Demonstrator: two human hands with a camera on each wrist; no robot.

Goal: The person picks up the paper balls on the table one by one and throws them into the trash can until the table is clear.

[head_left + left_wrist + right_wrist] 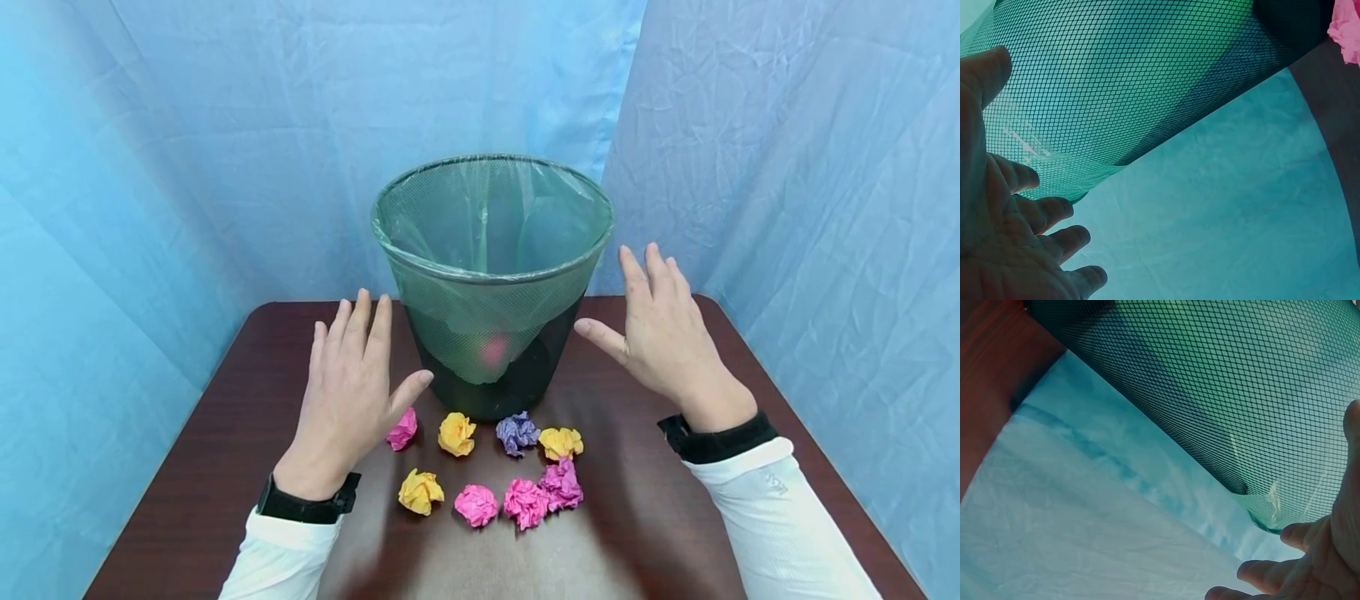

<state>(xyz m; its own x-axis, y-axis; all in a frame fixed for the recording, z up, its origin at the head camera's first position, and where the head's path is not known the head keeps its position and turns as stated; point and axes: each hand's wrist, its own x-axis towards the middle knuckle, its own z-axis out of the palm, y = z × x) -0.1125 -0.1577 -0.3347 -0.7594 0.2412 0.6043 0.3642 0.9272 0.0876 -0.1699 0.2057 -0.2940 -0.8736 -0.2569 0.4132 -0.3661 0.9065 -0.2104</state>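
Observation:
A black mesh wastebasket [491,333] stands upright on the table, lined with a translucent green plastic bag [420,279] folded over its rim. Something pink [493,350] shows faintly through its mesh wall. My left hand [341,400] is held beside the basket on the left, fingers spread and holding nothing. On the other side my right hand [663,337] is likewise spread, thumb toward the basket, with nothing in it. In both wrist views the fingers overlap the mesh wall. Crumpled paper balls lie in front, among them a pink one [402,429] close to my left thumb.
Two loose rows of paper balls include yellow [456,434], purple-blue [517,433], pink [476,505] and magenta [561,485] ones. The dark brown table [217,467] has blue cloth [247,125] hanging behind it and at both sides.

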